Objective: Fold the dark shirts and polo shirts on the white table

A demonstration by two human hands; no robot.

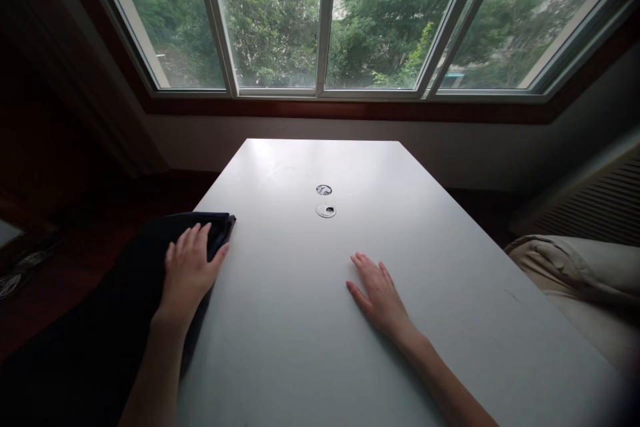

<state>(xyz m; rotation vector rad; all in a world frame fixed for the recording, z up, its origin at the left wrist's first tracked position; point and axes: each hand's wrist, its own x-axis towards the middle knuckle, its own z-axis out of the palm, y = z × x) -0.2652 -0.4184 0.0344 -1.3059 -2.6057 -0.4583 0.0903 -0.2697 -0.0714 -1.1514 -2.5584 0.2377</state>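
Two hands on a white table (280,347) here. The left hand (189,273) lies flat on a dark folded cloth (219,230) at the table's left edge, fingers spread and relaxed, not really clenching it. The right hand (380,297) sits palm-down on the bare tabletop, fingers released, holding nothing. Two round metal cable grommets (325,211) sit farther up mid-table, and a big window (325,20) full of trees (270,13) fills the top of the frame. Some beige fabric (560,267) bunches up at the right.
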